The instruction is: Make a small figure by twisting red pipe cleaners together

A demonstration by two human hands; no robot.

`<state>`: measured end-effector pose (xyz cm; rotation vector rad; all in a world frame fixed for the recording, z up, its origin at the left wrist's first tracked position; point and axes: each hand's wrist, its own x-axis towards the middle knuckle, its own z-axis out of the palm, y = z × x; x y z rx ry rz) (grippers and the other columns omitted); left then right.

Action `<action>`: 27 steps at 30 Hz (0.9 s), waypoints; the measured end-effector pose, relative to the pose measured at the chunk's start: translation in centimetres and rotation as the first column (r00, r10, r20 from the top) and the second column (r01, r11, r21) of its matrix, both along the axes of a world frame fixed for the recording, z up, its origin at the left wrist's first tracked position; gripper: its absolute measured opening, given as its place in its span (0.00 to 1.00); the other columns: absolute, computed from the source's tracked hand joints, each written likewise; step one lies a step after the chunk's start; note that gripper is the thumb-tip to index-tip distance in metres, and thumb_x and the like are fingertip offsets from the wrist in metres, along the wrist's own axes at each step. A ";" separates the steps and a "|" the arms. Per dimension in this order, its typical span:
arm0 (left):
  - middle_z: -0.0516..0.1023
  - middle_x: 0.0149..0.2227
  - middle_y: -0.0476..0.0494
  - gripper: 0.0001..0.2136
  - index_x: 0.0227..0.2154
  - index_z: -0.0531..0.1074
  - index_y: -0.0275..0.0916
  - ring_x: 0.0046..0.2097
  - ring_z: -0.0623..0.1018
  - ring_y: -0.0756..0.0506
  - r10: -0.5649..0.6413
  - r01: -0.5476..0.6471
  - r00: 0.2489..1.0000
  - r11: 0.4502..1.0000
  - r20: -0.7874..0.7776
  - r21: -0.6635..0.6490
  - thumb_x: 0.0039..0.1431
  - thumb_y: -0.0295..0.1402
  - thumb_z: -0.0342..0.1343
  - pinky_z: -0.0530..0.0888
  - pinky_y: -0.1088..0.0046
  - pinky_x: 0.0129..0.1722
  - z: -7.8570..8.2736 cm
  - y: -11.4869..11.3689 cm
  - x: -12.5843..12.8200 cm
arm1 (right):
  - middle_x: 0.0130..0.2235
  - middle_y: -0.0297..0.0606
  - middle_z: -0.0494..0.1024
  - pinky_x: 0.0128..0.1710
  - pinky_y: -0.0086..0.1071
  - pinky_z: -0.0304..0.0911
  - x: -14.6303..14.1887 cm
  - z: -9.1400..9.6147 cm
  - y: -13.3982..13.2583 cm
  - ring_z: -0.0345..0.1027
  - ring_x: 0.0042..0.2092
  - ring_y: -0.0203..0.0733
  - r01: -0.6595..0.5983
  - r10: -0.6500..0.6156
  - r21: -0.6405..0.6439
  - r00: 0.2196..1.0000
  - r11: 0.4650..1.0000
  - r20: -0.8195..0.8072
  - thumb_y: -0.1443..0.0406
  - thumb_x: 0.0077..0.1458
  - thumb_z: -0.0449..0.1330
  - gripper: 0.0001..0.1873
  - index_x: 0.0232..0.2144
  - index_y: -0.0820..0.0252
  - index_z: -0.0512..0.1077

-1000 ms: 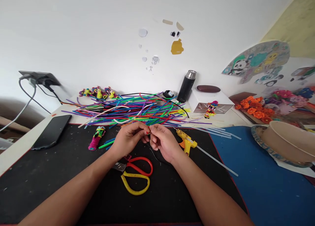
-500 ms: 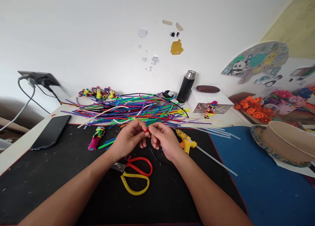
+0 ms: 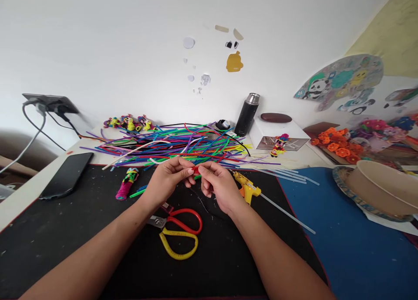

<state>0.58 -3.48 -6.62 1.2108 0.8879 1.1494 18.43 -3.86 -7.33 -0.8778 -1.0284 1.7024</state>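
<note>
Both hands meet above the black mat [image 3: 65, 243]. My left hand [image 3: 168, 180] and my right hand [image 3: 218, 187] pinch a small red piece [image 3: 196, 170] between their fingertips; a thin dark wire [image 3: 201, 203] trails down from it. Just beyond the hands lies a heap of coloured pipe cleaners [image 3: 170, 145]. Scissors [image 3: 179, 230] with one red and one yellow handle lie on the mat below the hands. A yellow glue gun [image 3: 247, 188] rests right of my right hand.
A black phone [image 3: 65, 174] lies at the left edge. A small pink and green figure [image 3: 126, 183] sits on the mat. A black flask [image 3: 247, 114], a white box [image 3: 281, 132], orange flowers [image 3: 338, 145] and a round tray [image 3: 375, 189] stand to the right.
The hands have shifted slightly up and closer together, turning the red piece between the fingertips. Everything else is where it was.
</note>
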 end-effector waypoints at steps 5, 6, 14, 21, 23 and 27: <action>0.81 0.25 0.48 0.14 0.35 0.75 0.36 0.26 0.81 0.48 -0.031 0.031 0.999 0.999 0.036 -0.014 0.58 0.39 0.71 0.76 0.77 0.25 0.0 0.2 0.0 | 0.18 0.23 0.67 0.16 0.25 0.49 0.0 -0.1 0.0 0.59 0.17 0.30 -0.003 0.003 -0.002 1.000 1.000 0.005 0.50 0.52 0.72 0.20 0.35 0.59 0.74; 0.82 0.25 0.48 0.14 0.34 0.75 0.36 0.26 0.81 0.48 -0.045 0.046 0.998 0.999 0.048 -0.015 0.58 0.39 0.71 0.76 0.77 0.24 0.0 0.2 0.0 | 0.18 0.23 0.67 0.16 0.25 0.49 0.0 -0.1 0.0 0.59 0.17 0.30 -0.003 0.003 -0.007 1.000 1.000 -0.005 0.51 0.52 0.72 0.20 0.35 0.59 0.74; 0.82 0.29 0.47 0.13 0.34 0.74 0.36 0.25 0.80 0.49 -0.100 0.099 0.987 0.995 0.126 0.011 0.58 0.38 0.71 0.78 0.76 0.25 -0.1 0.1 -0.1 | 0.19 0.23 0.66 0.16 0.24 0.46 -0.5 0.4 -0.5 0.58 0.18 0.29 -0.094 0.068 -0.120 0.978 0.988 -0.199 0.54 0.48 0.76 0.21 0.33 0.59 0.72; 0.80 0.29 0.50 0.10 0.40 0.73 0.38 0.26 0.80 0.49 -0.097 0.091 0.993 0.992 0.063 0.089 0.63 0.36 0.67 0.78 0.76 0.26 0.6 -0.3 0.0 | 0.19 0.23 0.67 0.16 0.25 0.47 -0.3 0.4 -0.3 0.58 0.17 0.30 -0.044 0.033 -0.076 0.989 0.996 -0.145 0.54 0.49 0.75 0.20 0.36 0.59 0.74; 0.80 0.30 0.50 0.10 0.42 0.73 0.39 0.26 0.80 0.49 -0.091 0.086 0.995 0.989 0.033 0.121 0.65 0.36 0.66 0.79 0.75 0.26 0.8 -0.5 0.1 | 0.19 0.24 0.68 0.16 0.25 0.48 -0.3 0.4 -0.3 0.58 0.17 0.30 -0.014 0.009 -0.048 0.993 0.999 -0.114 0.54 0.50 0.75 0.20 0.36 0.59 0.74; 0.79 0.29 0.50 0.09 0.39 0.74 0.37 0.26 0.80 0.49 -0.088 0.089 0.996 0.982 -0.011 0.165 0.66 0.38 0.64 0.79 0.74 0.25 1.1 -0.8 0.3 | 0.19 0.23 0.67 0.16 0.25 0.48 -0.4 0.4 -0.4 0.59 0.17 0.31 -0.015 0.010 -0.046 0.995 0.999 -0.102 0.52 0.50 0.74 0.20 0.35 0.59 0.73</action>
